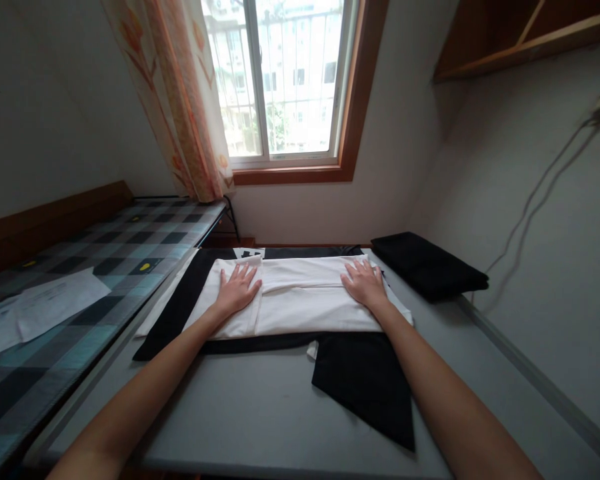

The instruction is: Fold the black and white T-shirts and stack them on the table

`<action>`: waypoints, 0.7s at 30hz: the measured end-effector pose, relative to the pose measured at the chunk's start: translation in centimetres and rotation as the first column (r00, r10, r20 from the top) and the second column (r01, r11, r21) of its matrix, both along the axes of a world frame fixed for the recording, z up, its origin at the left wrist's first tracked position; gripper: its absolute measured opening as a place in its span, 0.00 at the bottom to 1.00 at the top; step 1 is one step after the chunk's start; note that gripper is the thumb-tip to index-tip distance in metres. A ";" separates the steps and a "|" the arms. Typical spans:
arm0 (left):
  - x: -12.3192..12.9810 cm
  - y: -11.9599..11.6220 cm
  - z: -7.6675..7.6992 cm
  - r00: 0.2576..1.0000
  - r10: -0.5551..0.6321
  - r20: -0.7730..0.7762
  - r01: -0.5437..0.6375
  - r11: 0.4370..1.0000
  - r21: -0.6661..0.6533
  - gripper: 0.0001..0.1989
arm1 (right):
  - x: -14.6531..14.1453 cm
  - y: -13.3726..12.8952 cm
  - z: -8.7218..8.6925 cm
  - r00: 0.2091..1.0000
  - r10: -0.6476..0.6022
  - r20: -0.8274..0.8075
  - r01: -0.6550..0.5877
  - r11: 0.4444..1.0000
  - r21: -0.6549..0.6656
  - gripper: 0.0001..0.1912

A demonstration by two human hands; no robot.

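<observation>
The person's forearms reach forward, spread apart at the near edge. The left hand point(237, 290) lies palm down, fingers spread, on the left part of the folded white cloth point(300, 310); the right hand point(364, 283) lies likewise near its right end, gripping nothing. The white cloth rests over black fabric point(370, 380) on the gray tabletop point(260, 407).

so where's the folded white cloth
In the head view, the folded white cloth lies near the centre, over black fabric, with the left hand and the right hand on it.
</observation>
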State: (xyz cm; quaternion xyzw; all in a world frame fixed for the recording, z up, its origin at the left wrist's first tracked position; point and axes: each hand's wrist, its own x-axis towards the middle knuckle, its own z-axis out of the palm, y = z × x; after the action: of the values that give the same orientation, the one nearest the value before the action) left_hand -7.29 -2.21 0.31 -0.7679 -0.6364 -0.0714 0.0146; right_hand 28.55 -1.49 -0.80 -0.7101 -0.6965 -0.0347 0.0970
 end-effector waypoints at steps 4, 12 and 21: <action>1.8 0.0 0.1 0.995 -0.100 0.023 0.101 0.995 -0.006 0.31 | -0.1 0.0 0.1 0.999 -0.045 -0.018 0.044 0.998 -0.035 0.30; 2.0 0.3 -0.3 0.988 -0.144 0.056 0.143 0.989 0.026 0.29 | 0.9 -0.7 1.3 0.961 -0.238 -0.139 0.260 0.951 0.168 0.28; 2.8 -0.6 1.3 0.998 -0.057 -0.003 0.057 0.990 0.131 0.23 | 5.4 -2.1 5.2 0.922 -0.386 -0.031 0.362 0.888 -0.285 0.26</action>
State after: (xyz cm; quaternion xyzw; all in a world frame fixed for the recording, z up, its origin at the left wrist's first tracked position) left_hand -4.45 -2.85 1.64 -0.7831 -0.6082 -0.1138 0.0627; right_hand 33.94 -3.55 4.39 -0.8382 -0.5399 0.0750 0.0194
